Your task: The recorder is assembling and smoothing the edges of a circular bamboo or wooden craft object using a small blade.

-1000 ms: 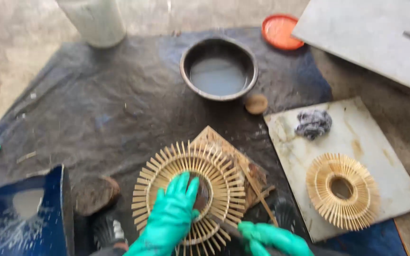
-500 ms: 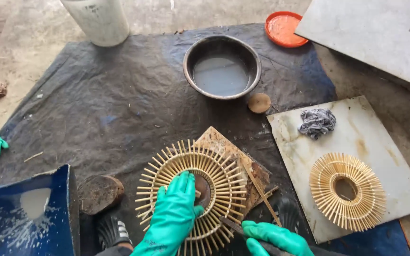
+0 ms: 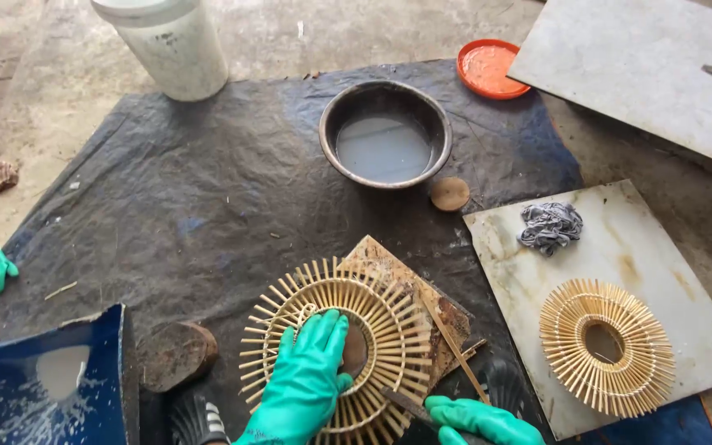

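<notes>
i'm pressing my left hand flat, fingers open, on the bamboo sunburst ring to steady it, w/ right hand gripping a dark blade at its rim.

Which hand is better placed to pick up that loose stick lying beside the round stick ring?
Probably the right hand. It sits at the ring's lower right edge, close to the stick. The left hand lies flat on the ring's middle, holding it down.

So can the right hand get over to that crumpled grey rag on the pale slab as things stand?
Probably yes. The right hand grips a dark tool near the front edge, and the bare slab lies between it and the rag; the finished stick ring sits off to the side.
</notes>
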